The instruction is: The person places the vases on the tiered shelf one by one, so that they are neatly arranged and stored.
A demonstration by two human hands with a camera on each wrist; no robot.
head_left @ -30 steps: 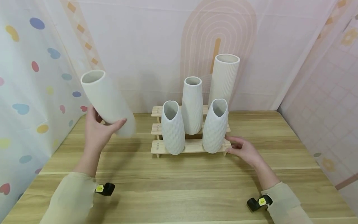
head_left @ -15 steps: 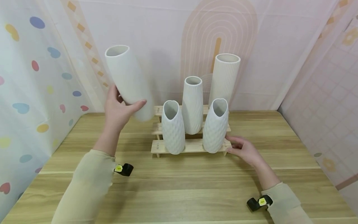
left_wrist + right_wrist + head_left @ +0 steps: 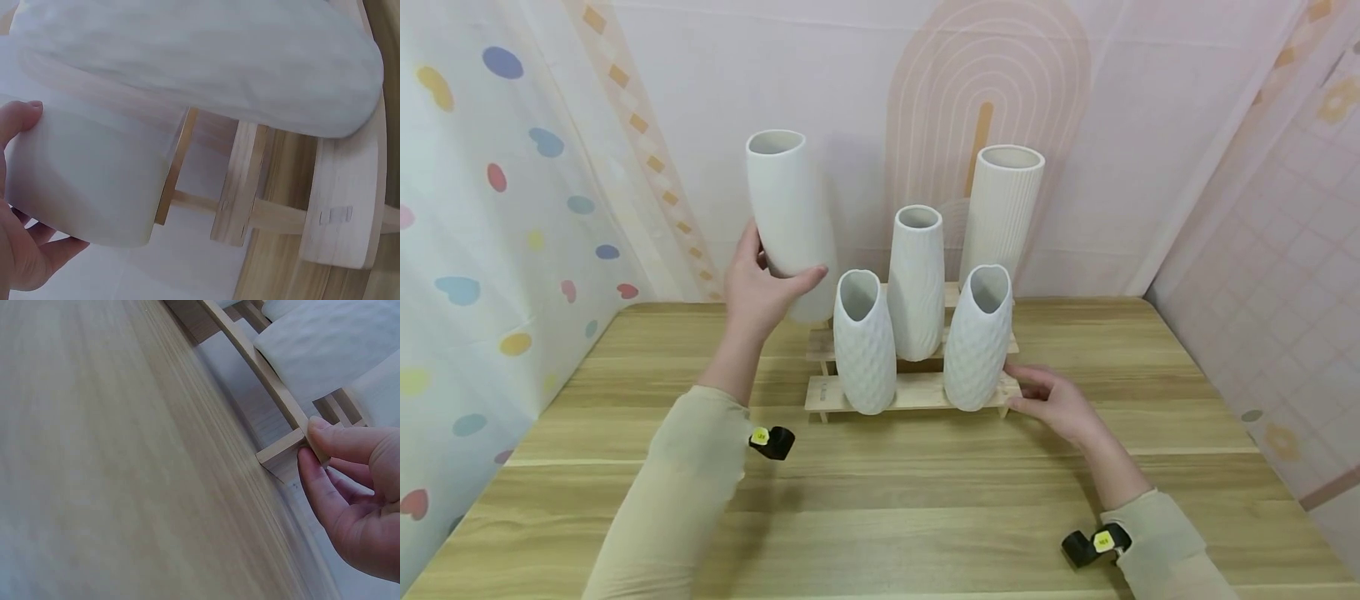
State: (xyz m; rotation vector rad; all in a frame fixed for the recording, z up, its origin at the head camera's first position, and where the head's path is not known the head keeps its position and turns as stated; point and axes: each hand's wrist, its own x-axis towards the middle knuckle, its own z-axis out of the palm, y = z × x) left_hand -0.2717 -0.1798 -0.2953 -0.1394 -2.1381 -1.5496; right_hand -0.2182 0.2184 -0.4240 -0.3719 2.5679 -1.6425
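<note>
My left hand (image 3: 756, 292) grips a tall smooth white vase (image 3: 790, 208) by its lower half, thumb in front. The vase leans slightly, its base at the left end of the wooden three-tier stand's top shelf. In the left wrist view, the vase's base (image 3: 119, 181) overlaps the shelf end; I cannot tell whether they touch. My right hand (image 3: 1052, 404) pinches the right end of the stand's bottom shelf (image 3: 917, 390) between thumb and fingers (image 3: 322, 487), as the right wrist view shows.
Two dimpled vases, left (image 3: 865, 350) and right (image 3: 977, 346), stand on the bottom shelf. A wavy-textured vase (image 3: 917, 283) is on the middle tier, and a ribbed vase (image 3: 1002, 212) at the top right. Patterned curtains (image 3: 715, 75) surround the wooden table (image 3: 880, 517).
My left hand has carried the smooth vase rightward and up from the left side to the stand's top tier, and the vase has become more upright. My right hand has stayed in place.
</note>
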